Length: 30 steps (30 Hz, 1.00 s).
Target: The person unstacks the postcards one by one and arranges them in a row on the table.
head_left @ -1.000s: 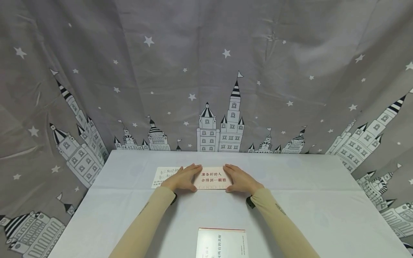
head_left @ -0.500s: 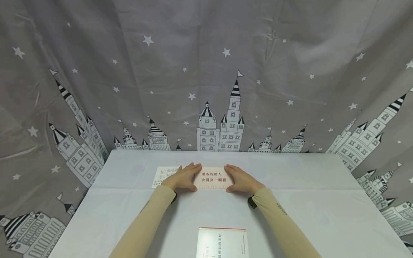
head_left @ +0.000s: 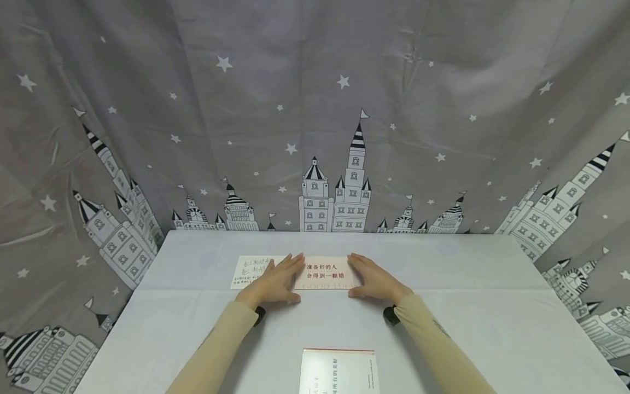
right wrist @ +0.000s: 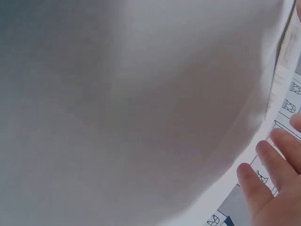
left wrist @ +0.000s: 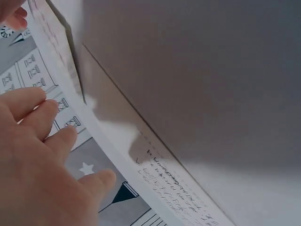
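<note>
A thin cream booklet [head_left: 325, 272] with red printed characters lies flat toward the back of the table. My left hand [head_left: 273, 282] is just off its left end, fingers extended, and overlaps a white card with handwriting [head_left: 246, 272] in the head view. At the booklet's right end is my right hand [head_left: 379, 280], its fingers spread and the thumb apart from them. In the left wrist view, that card [left wrist: 174, 188] lies near the booklet [left wrist: 59, 40], and the left fingers [left wrist: 63, 141] are straight. The right wrist view shows relaxed right fingers [right wrist: 275, 165] near the booklet's corner.
A pale book [head_left: 339, 369] with a red edge lies at the front of the white table [head_left: 467, 328], between the forearms. A grey curtain [head_left: 418, 109] printed with castles and stars hangs behind the table's back edge.
Both hands have let go of the booklet's ends and moved slightly outward, the left to the left, the right to the right. The booklet stays about where it was.
</note>
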Each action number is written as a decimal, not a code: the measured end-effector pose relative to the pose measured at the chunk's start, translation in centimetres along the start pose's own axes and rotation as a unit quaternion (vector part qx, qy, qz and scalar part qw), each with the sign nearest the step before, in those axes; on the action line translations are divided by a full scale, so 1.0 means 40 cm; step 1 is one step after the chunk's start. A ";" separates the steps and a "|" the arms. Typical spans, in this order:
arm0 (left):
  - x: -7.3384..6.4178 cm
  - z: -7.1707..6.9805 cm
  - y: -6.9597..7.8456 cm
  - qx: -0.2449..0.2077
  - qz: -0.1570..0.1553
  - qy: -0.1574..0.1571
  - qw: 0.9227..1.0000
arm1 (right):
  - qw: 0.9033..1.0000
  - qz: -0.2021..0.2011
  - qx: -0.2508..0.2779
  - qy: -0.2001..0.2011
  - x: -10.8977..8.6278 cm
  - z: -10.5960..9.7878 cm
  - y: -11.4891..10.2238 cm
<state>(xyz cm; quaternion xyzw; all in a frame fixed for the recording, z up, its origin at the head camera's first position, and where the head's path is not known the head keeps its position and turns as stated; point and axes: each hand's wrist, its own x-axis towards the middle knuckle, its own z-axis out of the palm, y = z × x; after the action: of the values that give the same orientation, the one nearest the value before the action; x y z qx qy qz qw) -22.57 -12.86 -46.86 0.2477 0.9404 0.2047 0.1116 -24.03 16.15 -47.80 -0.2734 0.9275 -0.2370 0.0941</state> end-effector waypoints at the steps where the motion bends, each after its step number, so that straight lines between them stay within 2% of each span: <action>1: -0.007 0.002 0.002 0.000 0.003 0.000 1.000 | 1.000 0.003 -0.003 0.000 -0.004 -0.001 0.000; 6: -0.035 0.014 0.008 -0.001 0.020 0.002 1.000 | 1.000 0.011 -0.001 0.005 -0.027 -0.005 -0.007; 14: -0.077 0.031 0.025 -0.013 0.044 0.013 0.999 | 1.000 -0.002 0.005 0.023 -0.078 -0.007 -0.027; 26: -0.149 0.053 0.059 -0.039 0.079 0.019 0.996 | 0.999 -0.013 0.002 0.036 -0.176 0.006 -0.032; 30: -0.171 0.054 0.071 -0.045 0.082 0.017 0.995 | 0.999 -0.013 0.000 0.037 -0.206 0.009 -0.035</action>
<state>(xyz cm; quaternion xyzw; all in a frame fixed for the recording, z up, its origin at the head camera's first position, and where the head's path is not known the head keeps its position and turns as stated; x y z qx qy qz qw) -14.88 -13.40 -46.78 0.3151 0.9085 0.2597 0.0890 -16.39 19.52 -47.07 -0.2760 0.9268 -0.2485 0.0565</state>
